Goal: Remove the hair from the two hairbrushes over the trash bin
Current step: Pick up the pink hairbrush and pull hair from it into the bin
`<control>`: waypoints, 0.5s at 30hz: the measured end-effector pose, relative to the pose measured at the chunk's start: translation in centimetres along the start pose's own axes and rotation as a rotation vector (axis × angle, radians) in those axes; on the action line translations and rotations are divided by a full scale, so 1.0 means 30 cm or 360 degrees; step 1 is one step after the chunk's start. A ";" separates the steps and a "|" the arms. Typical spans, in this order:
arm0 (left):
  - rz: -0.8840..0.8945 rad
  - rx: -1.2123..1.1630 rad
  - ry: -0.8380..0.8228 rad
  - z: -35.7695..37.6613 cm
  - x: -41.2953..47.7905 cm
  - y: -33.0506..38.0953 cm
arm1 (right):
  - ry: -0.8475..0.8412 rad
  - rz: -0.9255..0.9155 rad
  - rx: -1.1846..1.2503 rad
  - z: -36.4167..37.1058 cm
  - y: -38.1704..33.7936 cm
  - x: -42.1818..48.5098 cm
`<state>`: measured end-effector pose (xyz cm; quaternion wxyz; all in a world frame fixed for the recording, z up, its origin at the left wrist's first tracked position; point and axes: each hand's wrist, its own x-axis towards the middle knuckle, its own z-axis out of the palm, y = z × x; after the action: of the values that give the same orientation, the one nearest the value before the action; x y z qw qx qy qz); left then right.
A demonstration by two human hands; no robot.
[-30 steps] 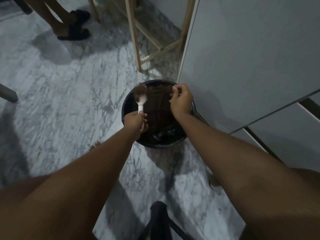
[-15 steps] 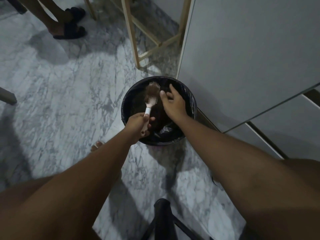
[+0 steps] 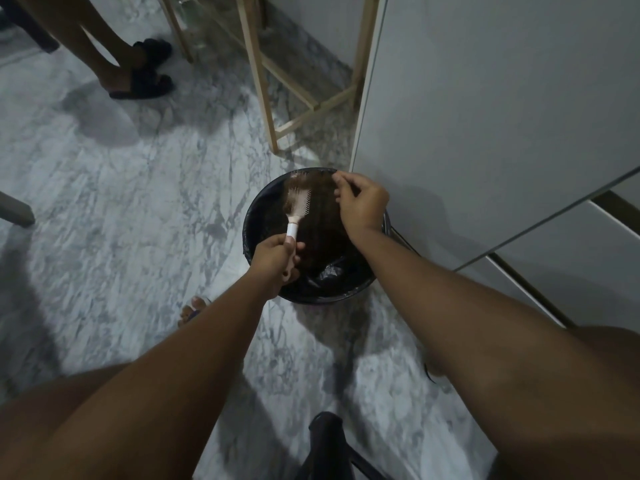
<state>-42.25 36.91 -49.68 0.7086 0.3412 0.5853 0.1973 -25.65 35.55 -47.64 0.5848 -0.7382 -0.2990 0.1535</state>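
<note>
Over the trash bin point(image 3: 254, 216), mid-clean on one hairbrush point(image 3: 298, 201). My left hand point(image 3: 277, 259) is closed round its white handle, head tilted up and away from me, above the bin's far-left side. My right hand point(image 3: 362, 202) is pinched on a sheet of brown hair point(image 3: 320, 202) that stretches from the bristles across to my fingertips point(image 3: 337, 180), so it's partly lifted but not free. A matted patch clings to the brush's left side. Dark mass in the black liner below could be hair already dropped; can't tell in this light. Second hairbrush isn't in view, so I judge under halfway: finish this pull, drop it, clear the remaining patch, then do the other brush.
</note>
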 end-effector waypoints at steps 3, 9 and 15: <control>-0.0002 -0.0049 0.0038 -0.001 -0.006 -0.005 | 0.0179 -0.0034 0.0083 -0.025 -0.013 0.029; -0.0039 -0.0140 -0.0048 0.037 -0.025 0.014 | 0.0201 0.0066 -0.0193 -0.052 0.054 -0.022; -0.0104 -0.0023 -0.0245 0.019 -0.029 0.007 | -0.0543 0.0342 -0.0650 -0.075 0.085 -0.066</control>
<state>-41.89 36.33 -48.89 0.7600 0.3308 0.5385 0.1515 -25.22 32.24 -49.73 0.3456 -0.8318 -0.3379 0.2731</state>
